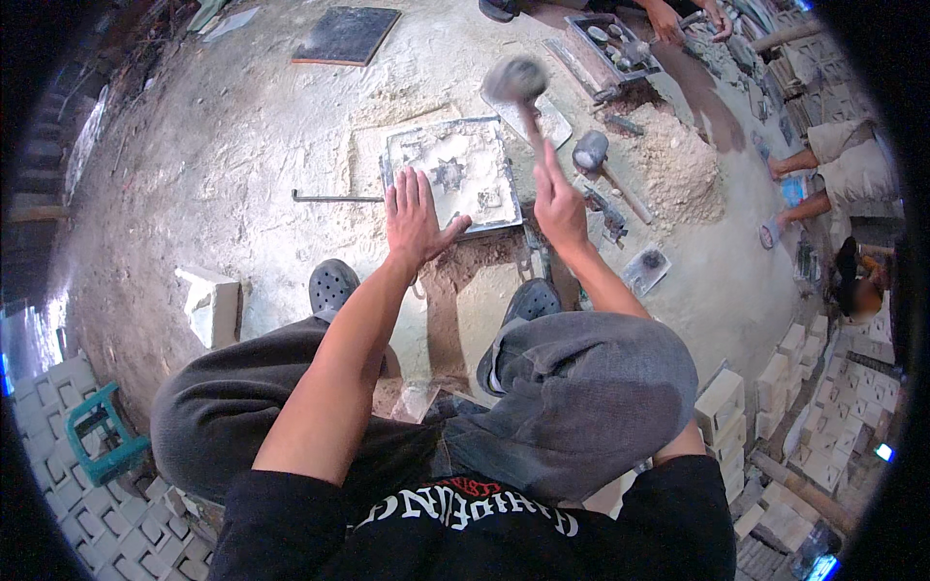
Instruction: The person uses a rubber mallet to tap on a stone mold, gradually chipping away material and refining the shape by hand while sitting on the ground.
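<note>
A square metal mould frame [492,229] lies on the ground between my feet and the far boards, filled with pale, sandy powder [481,155]. Around its middle, darker shapes show through the powder. My left hand [413,221] rests on the frame's near left part, fingers stretched out and thumb spread. Wrapped round the handle of a mallet [531,118] is my right hand [562,211], just right of the frame. The mallet's head is raised and smeared by motion. A second mallet [590,152] lies on the ground to the right, beside a dark metal piece [608,215].
A powder heap [683,174] sits at the right, near a tool tray [639,60] and another person's hands [666,21]. A thin metal rod [336,198] adjoins the frame. Further off are a dark board [347,37], a pale block [211,308], a green stool [102,434] and stacked blocks [722,407].
</note>
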Available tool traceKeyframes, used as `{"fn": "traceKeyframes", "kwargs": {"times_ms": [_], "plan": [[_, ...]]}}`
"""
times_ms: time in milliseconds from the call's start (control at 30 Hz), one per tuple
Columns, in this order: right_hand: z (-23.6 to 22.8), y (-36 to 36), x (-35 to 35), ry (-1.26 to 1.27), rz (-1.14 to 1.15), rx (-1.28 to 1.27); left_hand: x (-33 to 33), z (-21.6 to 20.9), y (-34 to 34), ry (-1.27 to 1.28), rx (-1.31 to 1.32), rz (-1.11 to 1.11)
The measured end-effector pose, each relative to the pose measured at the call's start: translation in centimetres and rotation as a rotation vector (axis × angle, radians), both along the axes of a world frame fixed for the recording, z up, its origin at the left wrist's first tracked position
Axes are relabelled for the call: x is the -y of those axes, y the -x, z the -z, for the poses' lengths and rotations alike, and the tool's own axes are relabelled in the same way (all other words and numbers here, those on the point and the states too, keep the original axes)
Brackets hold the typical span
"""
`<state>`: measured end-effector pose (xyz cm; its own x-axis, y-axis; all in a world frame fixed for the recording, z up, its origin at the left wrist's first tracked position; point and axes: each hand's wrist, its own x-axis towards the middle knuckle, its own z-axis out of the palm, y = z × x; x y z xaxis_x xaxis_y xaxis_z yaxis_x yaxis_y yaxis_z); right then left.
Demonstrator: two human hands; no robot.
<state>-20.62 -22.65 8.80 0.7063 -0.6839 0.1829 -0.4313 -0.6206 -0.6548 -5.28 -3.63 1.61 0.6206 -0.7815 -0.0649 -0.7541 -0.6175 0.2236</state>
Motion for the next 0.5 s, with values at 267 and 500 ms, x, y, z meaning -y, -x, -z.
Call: {"fn": "traceKeyframes", "kwargs": {"times_ms": [267, 500], "plan": [[-3.1, -0.2, 0.2, -0.042, 0.067, -0.016, -0.6, -0.1, -0.6, -0.082, -0.026, -0.035], [-4.2, 0.9, -2.8, -0.046, -0.079, -0.277, -1.1, -0.2, -1.0, -0.141, -0.103, -0.101]]}}
